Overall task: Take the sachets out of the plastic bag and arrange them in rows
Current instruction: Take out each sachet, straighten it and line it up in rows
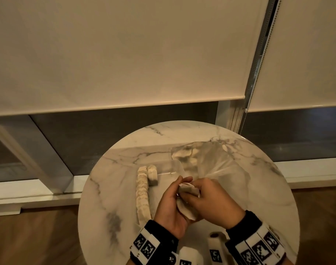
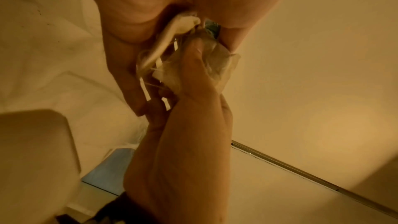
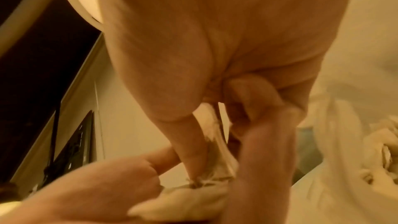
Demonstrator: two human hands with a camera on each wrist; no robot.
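Observation:
On the round marble table (image 1: 125,188), a long row of pale sachets (image 1: 142,196) runs front to back, with a short second row (image 1: 152,175) beside its far end. The crumpled clear plastic bag (image 1: 213,161) lies to the right with more sachets inside. My left hand (image 1: 171,199) and right hand (image 1: 207,196) meet over the table's front and hold a small bunch of sachets (image 1: 188,190) between them. In the left wrist view, left fingers (image 2: 129,67) grip the bunch (image 2: 185,23). In the right wrist view, the right thumb and finger (image 3: 191,142) pinch one sachet (image 3: 217,152).
A clear flat plastic tray or lid (image 1: 169,165) lies under the far ends of the rows, next to the bag. Roller blinds (image 1: 125,54) and a dark window sill stand behind the table. Wooden floor surrounds it. The bag (image 3: 344,142) lies close by the right hand.

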